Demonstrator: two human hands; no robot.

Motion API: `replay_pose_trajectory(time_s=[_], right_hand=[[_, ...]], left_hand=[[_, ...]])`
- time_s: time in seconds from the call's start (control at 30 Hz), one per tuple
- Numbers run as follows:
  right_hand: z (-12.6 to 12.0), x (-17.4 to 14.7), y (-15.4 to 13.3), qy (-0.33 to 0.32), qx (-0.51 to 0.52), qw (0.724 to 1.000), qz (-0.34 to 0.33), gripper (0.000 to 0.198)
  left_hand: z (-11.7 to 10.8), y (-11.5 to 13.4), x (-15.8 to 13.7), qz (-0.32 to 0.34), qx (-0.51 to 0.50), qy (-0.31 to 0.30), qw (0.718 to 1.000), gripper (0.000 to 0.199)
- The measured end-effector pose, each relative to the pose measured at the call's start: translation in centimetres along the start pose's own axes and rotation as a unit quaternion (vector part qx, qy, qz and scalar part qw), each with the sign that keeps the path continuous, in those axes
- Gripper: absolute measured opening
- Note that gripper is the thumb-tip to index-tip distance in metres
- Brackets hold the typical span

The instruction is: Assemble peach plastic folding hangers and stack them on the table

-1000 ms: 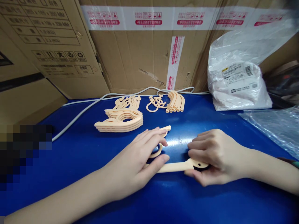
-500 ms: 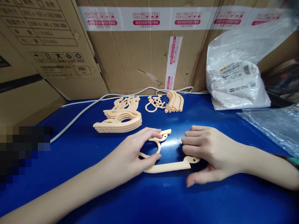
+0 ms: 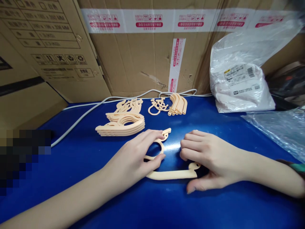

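My left hand (image 3: 135,154) grips a cream plastic folding-hanger part (image 3: 172,175), with fingers over its upper arm and thumb across the middle. A round loop curves between them, and the long lower arm points right. The left end of the part is hidden under my hand. My right hand (image 3: 218,156) is at the lower arm's tip, a rounded end with a hole. Its fingers are curled above that tip and its thumb sticks out below, apart from them; nothing is visibly pinched between.
Behind my left hand lies a stack of similar hanger parts (image 3: 121,130), with more wavy pieces (image 3: 130,105) beyond. Small hooks (image 3: 154,110) and a bundle of curved arms (image 3: 177,105) lie further right. A white cable (image 3: 83,119), cardboard boxes (image 3: 138,60) and a plastic parcel (image 3: 240,86) border the blue table (image 3: 152,206).
The hanger part has turned slightly clockwise in my left hand, its upper tip shifting left and its lower arm dropping a little. My right hand has moved slightly left.
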State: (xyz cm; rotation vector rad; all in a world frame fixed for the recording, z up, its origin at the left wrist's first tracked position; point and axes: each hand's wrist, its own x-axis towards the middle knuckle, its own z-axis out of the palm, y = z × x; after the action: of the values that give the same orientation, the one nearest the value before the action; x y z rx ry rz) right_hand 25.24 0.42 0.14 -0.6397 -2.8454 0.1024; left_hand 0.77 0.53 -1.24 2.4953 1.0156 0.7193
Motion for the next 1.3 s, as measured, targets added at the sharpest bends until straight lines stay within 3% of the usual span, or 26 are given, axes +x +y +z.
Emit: replay_pose_trajectory(time_s=[0.63, 0.8, 1.0, 1.3], right_hand=[[0.0, -0.1, -0.2, 0.008, -0.021, 1.000, 0.001, 0.042], [-0.5, -0.1, 0.0, 0.050, -0.038, 0.998, -0.006, 0.051], [-1.2, -0.4, 0.5, 0.055, -0.131, 0.988, 0.058, 0.048], [0.1, -0.1, -1.0, 0.057, -0.122, 0.990, 0.038, 0.047]], left_hand=[[0.0, 0.1, -0.3, 0.011, 0.028, 0.005, 1.000, 0.030], [0.1, 0.1, -0.3, 0.013, 0.029, 0.000, 0.999, 0.031], [0.1, 0.0, -0.3, 0.020, 0.029, 0.011, 0.999, 0.029], [0.5, -0.2, -0.4, 0.001, 0.037, 0.024, 0.999, 0.035]])
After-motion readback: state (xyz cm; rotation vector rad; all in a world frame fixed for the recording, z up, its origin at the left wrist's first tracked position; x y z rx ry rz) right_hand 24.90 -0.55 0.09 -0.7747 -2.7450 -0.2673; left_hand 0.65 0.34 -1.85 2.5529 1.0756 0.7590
